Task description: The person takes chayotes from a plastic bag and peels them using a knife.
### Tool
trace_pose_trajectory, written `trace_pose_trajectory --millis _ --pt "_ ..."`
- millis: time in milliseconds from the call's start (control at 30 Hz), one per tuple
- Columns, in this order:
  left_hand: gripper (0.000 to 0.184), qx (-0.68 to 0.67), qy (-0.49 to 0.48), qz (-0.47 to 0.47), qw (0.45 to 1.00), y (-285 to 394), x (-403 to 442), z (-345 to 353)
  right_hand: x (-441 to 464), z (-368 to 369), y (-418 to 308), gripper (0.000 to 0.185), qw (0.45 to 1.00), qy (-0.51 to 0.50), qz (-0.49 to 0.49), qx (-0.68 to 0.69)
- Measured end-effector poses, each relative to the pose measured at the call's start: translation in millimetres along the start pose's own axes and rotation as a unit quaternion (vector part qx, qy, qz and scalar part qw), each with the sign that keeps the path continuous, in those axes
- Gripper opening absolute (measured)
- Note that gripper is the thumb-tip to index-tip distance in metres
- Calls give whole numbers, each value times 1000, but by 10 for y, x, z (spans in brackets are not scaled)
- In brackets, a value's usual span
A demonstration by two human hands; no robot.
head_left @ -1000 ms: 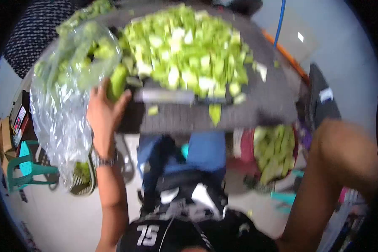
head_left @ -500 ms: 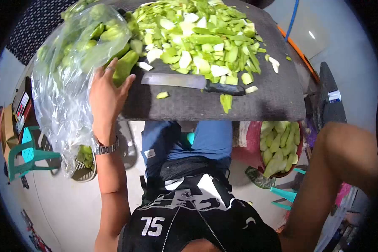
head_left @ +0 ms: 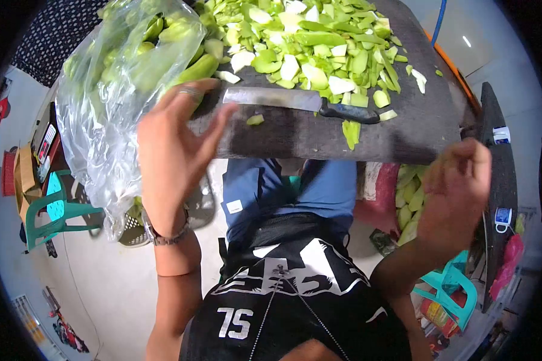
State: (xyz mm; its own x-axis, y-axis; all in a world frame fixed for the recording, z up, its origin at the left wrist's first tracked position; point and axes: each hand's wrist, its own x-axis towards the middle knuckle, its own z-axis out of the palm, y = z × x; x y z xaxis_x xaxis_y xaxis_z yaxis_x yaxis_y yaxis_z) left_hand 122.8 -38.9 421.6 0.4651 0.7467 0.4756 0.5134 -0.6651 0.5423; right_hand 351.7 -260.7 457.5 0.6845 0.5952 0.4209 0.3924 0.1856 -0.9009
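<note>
My left hand (head_left: 180, 135) is open, thumb apart from the fingers, its fingertips by a long green fruit (head_left: 199, 70) that looks like an unripe mango. That fruit lies at the edge of a clear plastic bag (head_left: 90, 150) of similar green fruit. A knife (head_left: 274, 97) with a black handle lies flat on the dark tabletop (head_left: 295, 135), its blade towards my left hand. Behind it spreads a heap of green and whitish peelings (head_left: 319, 39). My right hand (head_left: 454, 189), somewhat blurred, is raised by the table's right front corner, fingers loosely curled and nothing visible in them.
Below the table at the right, a reddish tub (head_left: 379, 201) holds pale peeled fruit (head_left: 408, 198), partly behind my right hand. A green plastic chair (head_left: 57, 204) stands at the left, another (head_left: 451, 289) at the lower right. A slotted basket (head_left: 134, 231) sits under the bag.
My right hand has come up into view beside the table corner. My left hand has loosened from the green fruit and drawn back slightly. The camera view has shifted.
</note>
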Motion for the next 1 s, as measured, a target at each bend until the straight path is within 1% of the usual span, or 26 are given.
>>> trace_pose_trajectory --millis 67,100,133,200,233,333,467,567,667,767,867,1000 --pt "37 -78 -59 19 995 306 -67 -35 -109 71 48 27 1000 10 -11 19" --pt "37 -115 -102 76 985 317 -87 -4 -170 91 40 27 999 13 -24 26" --pt "36 -141 -147 73 976 420 -118 4 -223 99 10 28 999 14 -42 31" --pt "37 -161 -202 105 960 478 -157 88 -369 90 -74 28 995 8 -92 43" --pt "37 -184 -203 113 955 464 -172 173 -434 72 -136 28 991 2 -120 51" --pt "37 -121 -161 138 970 366 -256 415 -563 34 -278 28 979 -21 -193 66" --pt "34 -142 -193 93 967 310 -345 491 -668 33 -368 28 963 -44 -254 78" --pt "34 -143 -207 65 966 261 -397 517 -693 44 -374 29 958 -50 -271 80" --pt "34 -118 -193 69 972 222 -423 547 -665 42 -384 29 958 -51 -273 75" --pt "34 -104 -211 50 971 223 -415 540 -693 48 -371 29 955 -55 -281 76" --pt "34 -117 -195 51 972 207 -450 600 -731 41 -386 30 953 -55 -288 78" --pt "34 -132 -209 37 968 195 -470 620 -698 52 -369 30 953 -54 -289 73"
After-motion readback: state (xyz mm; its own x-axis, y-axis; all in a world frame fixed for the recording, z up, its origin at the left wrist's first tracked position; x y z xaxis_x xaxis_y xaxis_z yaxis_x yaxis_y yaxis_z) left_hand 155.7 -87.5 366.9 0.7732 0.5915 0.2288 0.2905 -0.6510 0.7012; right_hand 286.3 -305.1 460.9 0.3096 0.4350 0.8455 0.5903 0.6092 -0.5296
